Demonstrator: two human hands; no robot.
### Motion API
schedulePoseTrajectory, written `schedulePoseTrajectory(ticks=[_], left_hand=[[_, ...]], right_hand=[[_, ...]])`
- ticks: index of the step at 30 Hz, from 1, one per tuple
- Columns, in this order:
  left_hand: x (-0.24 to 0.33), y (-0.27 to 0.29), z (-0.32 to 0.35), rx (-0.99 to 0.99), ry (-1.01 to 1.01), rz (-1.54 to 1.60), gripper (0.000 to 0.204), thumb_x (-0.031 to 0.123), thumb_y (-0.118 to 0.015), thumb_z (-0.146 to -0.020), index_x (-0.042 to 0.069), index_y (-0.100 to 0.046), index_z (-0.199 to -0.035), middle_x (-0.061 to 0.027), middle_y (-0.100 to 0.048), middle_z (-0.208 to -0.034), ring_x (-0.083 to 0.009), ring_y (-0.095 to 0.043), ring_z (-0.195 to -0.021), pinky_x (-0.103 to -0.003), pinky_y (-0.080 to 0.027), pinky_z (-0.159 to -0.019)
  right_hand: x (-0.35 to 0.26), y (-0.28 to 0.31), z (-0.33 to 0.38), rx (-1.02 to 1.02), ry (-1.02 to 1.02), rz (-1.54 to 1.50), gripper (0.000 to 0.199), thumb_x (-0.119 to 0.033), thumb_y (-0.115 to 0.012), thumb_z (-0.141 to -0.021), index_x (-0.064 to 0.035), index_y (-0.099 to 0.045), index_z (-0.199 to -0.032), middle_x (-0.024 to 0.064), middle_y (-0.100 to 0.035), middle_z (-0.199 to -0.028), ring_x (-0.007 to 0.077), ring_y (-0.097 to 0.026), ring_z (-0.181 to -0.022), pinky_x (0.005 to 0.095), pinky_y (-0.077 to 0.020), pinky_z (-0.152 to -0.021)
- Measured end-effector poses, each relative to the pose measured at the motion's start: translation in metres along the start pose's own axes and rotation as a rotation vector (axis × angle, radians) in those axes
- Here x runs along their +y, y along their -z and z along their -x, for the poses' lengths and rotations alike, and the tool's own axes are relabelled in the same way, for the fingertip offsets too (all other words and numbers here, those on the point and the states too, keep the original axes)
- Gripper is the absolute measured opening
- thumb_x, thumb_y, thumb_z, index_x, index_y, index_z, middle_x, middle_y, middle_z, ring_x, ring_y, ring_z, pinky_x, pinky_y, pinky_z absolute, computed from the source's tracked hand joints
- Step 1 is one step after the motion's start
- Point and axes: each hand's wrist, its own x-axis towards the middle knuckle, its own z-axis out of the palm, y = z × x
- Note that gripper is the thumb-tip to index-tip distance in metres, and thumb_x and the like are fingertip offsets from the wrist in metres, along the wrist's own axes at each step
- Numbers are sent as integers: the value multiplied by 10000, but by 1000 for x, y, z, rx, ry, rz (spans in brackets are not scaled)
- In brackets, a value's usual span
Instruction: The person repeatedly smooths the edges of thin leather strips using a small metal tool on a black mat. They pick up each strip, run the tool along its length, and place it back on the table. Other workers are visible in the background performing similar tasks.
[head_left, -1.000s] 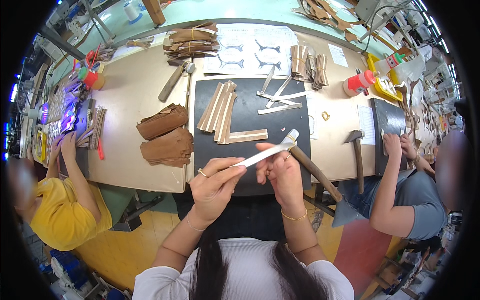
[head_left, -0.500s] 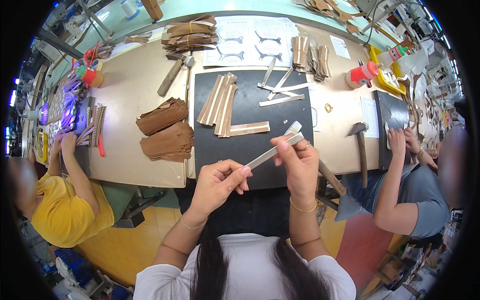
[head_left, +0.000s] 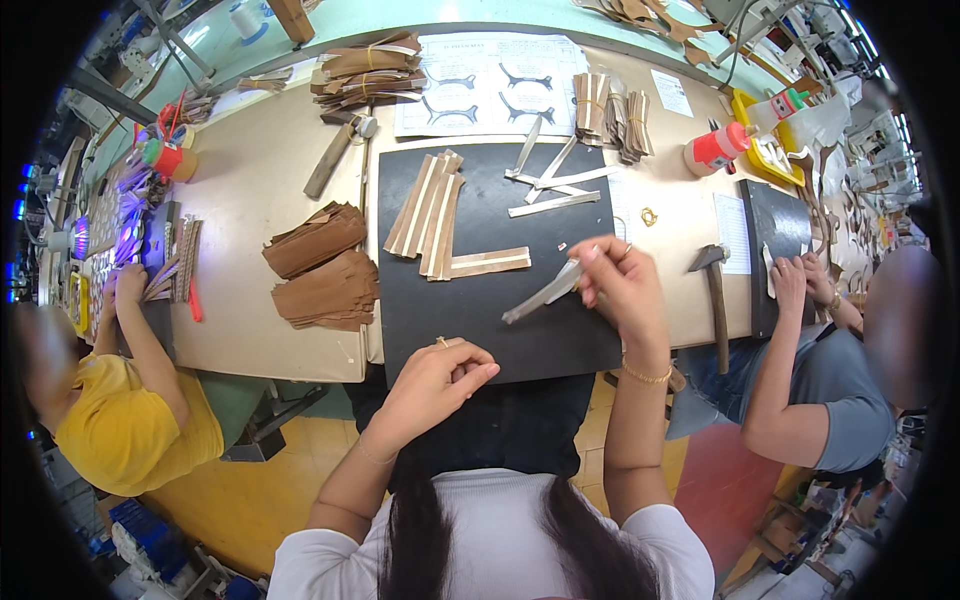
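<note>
My right hand (head_left: pixel 628 290) pinches one end of a pale grey strip (head_left: pixel 538 300), slightly blurred, which slants down to the left above a black board (head_left: pixel 440 335). My left hand (head_left: pixel 438 388) is at the board's front edge, fingers curled and thumb against them, with nothing visible in it. Beyond my hands, brown strips with pale centre bands (head_left: pixel 432 210) lie overlapped on the board. One more brown and pale strip (head_left: pixel 490 262) lies crosswise below them. Several loose whitish strips (head_left: pixel 555 203) are at the board's far right.
Brown leather stacks (head_left: pixel 325 290) and a hammer (head_left: pixel 340 160) lie left of the board. Behind it are a drawing sheet (head_left: pixel 485 85) and banded bundles (head_left: pixel 592 105). At right are a red glue bottle (head_left: pixel 715 150) and another hammer (head_left: pixel 717 300). Co-workers sit on both sides.
My left hand has let go of the strip and dropped slightly. My right hand has moved to the right and up, carrying the strip alone.
</note>
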Motion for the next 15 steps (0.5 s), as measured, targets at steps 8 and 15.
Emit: schedulePoseTrajectory(ticks=[8,15], left_hand=[[11,10,-5,28,-128,-138,175,193,-754,-916,29,-741,-974,-78,-638,-802,-217,-598,-739,-346,-474,-718],[25,24,-135,364,-429,-435,278,279,-668,-970,6,-692,-1019,-181,-641,-996,-374,-640,-972,-469,-500,-870]], right_hand=[[-58,27,10,275,581,151,597,-44,-714,-907,40,-500,-1458,30,-610,-847,75,-534,-680,223,-444,-580],[-122,16,189,-151,1728,434,460,-327,-555,-1048,-9,-550,-1380,129,-542,-1491,236,-553,-1315,563,-416,-1116]])
